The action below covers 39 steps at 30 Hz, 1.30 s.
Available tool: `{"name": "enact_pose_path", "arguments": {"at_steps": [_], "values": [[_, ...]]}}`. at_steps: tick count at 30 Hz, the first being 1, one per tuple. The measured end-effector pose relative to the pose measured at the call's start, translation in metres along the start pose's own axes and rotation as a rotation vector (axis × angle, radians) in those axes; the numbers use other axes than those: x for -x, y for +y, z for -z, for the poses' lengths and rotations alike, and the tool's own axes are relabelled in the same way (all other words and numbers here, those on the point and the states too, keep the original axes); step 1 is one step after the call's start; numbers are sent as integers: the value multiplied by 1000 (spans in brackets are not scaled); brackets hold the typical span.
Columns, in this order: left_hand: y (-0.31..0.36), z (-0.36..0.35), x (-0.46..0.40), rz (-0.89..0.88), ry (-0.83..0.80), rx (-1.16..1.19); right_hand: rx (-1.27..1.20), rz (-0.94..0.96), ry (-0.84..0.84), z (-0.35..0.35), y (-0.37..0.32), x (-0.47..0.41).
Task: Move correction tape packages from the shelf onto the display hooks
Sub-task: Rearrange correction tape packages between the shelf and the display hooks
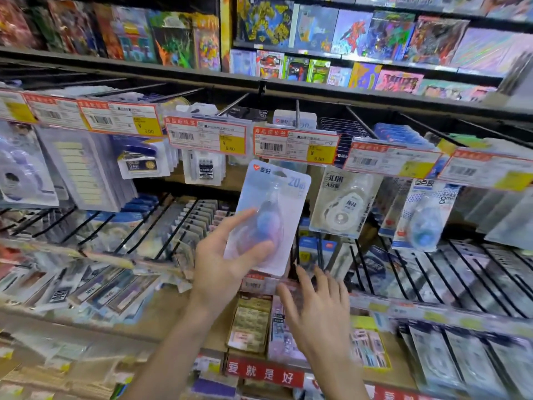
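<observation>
My left hand holds a correction tape package just below the price tag on its display hook; my right hand lies nearer, below and right; another hanging package sits right.

You are standing in a stationery shop: orange-and-yellow paper price tags with barcodes front black wire display hooks carrying carded goods, beneath shelves of colourful printed boxes.
</observation>
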<state>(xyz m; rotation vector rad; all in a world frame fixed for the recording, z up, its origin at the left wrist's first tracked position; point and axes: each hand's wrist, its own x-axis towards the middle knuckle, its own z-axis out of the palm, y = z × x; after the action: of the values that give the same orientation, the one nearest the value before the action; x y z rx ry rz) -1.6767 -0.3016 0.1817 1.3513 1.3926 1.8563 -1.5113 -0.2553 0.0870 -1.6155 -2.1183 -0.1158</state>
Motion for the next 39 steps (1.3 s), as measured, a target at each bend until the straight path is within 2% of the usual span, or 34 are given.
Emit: {"name": "enact_pose_path", "arguments": {"at_steps": [14, 24, 30, 39], "values": [[4, -15, -21, -6, -68, 27, 15, 19, 81, -13, -2, 5], [10, -15, -12, -82, -71, 111, 31, 23, 124, -15, 0, 6], [22, -22, -14, -98, -49, 129, 48, 30, 121, -17, 0, 6], [18, -39, -4, -12, 44, 187, 25, 41, 125, -19, 2, 7]]}}
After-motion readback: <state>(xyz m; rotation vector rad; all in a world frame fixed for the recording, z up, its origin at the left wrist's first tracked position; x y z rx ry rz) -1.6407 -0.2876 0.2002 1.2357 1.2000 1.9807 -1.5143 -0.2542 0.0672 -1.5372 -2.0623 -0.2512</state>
